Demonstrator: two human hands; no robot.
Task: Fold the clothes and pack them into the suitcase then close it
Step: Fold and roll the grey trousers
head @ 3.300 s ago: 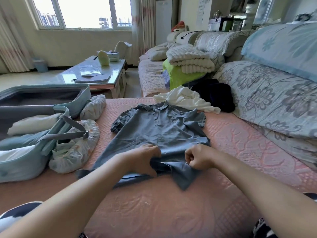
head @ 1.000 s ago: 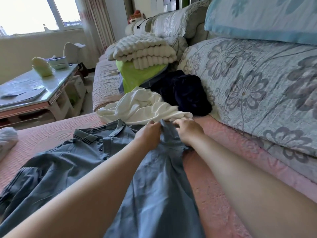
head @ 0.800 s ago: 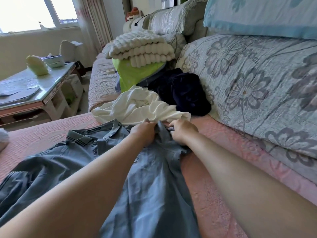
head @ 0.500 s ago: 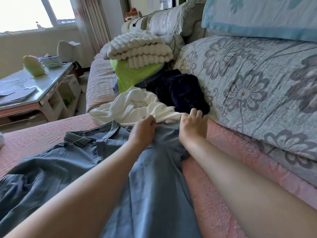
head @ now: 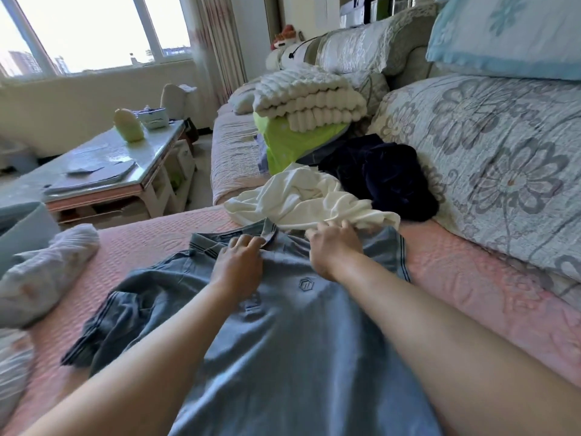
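Note:
A blue polo shirt lies face up on the pink sofa cover, its collar pointing away from me and its right sleeve spread flat. My left hand grips the fabric right at the collar with curled fingers. My right hand rests on the shirt's shoulder, fingers spread, its fingertips at the edge of a crumpled white garment. A dark navy garment lies behind that. Only a teal corner of the suitcase shows at the left edge.
Wrapped bundles in white plastic lie left of the shirt. A folded cream blanket sits on a lime-green item further back. Floral cushions line the right side. A glass coffee table stands beyond the sofa edge.
Both hands went from the shirt's hem up to its right sleeve, which now lies spread flat. My left hand has since shifted left onto the collar. The view has swung left.

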